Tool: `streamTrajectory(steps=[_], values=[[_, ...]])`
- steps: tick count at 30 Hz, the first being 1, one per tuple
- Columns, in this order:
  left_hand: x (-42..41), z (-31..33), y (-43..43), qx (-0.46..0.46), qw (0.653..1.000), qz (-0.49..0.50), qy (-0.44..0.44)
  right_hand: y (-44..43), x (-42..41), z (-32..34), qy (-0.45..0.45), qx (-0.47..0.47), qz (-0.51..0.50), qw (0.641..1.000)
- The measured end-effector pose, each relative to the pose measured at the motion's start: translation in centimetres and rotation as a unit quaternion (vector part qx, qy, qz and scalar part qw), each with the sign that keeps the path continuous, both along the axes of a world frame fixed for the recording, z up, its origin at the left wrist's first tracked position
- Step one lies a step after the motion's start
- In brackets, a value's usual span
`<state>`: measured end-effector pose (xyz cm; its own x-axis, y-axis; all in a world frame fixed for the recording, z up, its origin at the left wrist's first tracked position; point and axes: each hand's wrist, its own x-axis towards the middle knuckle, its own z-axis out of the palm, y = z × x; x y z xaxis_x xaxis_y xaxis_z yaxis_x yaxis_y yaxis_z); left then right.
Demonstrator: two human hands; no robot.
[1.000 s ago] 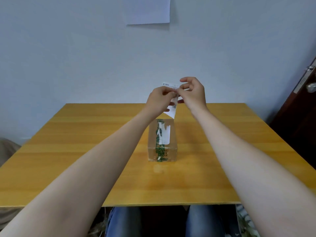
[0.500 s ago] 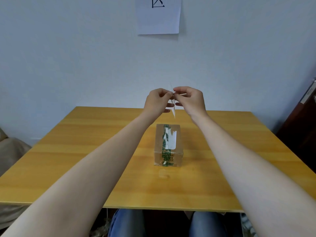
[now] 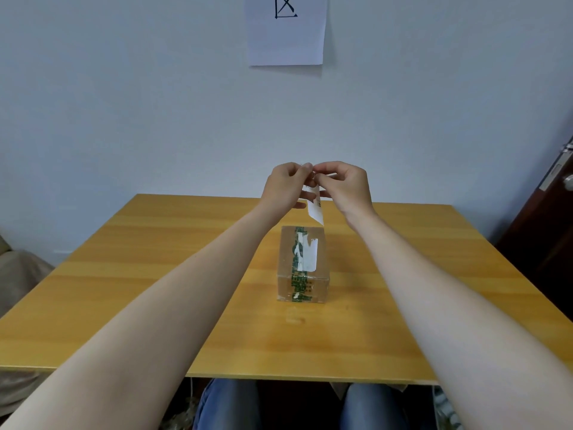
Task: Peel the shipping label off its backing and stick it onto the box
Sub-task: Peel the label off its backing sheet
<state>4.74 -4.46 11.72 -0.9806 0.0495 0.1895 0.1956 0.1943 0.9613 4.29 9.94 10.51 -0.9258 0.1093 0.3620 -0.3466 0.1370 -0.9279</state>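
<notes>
A small brown cardboard box (image 3: 322, 268) stands in the middle of the wooden table (image 3: 155, 274), taped with green-printed tape and bearing a torn white patch on top. Above and behind the box, my left hand (image 3: 283, 187) and my right hand (image 3: 344, 184) meet, both pinching the top edge of a small white shipping label (image 3: 315, 209). The label hangs down between the hands, its lower corner just above the box's far edge. Whether label and backing are apart I cannot tell.
A white sheet of paper (image 3: 286, 29) with a black mark hangs on the wall behind. A dark door (image 3: 552, 218) with a metal handle is at the right. My knees in blue jeans (image 3: 229, 405) show under the table's front edge.
The view has tilted up, showing more of the wall paper. Both hands stay pinched together on the label, which now hangs lower and more face-on than half a second ago.
</notes>
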Motion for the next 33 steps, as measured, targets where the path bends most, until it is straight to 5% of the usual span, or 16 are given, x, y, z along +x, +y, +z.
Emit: streamTrajectory(steps=[33], values=[[-0.78,-0.88,-0.48,-0.035,0.999,0.005,0.037,0.75,-0.01,-0.76,-0.058,-0.002,0.009,0.998]])
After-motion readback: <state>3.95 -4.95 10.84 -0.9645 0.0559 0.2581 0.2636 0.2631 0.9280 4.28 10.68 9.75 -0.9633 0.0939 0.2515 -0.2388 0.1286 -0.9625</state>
